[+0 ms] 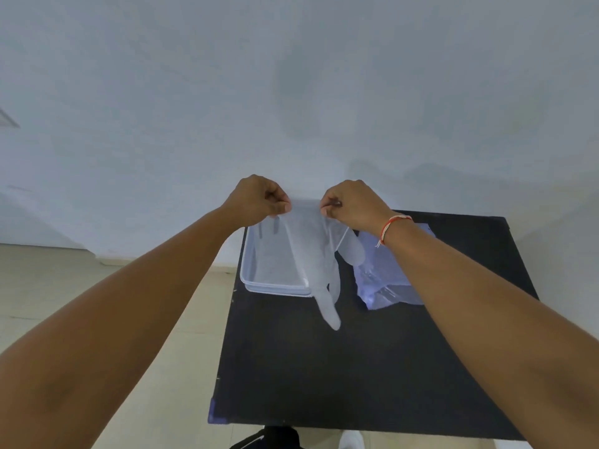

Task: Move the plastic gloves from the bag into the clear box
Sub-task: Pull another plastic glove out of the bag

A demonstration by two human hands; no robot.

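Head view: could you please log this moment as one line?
left hand: pinching glove cuff | right hand: pinching cuff | glove: hanging above clear box | bag: on black table

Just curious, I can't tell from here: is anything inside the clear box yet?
The clear box looks empty where its floor shows. The glove, held up by the left hand and right hand, veils its right part.
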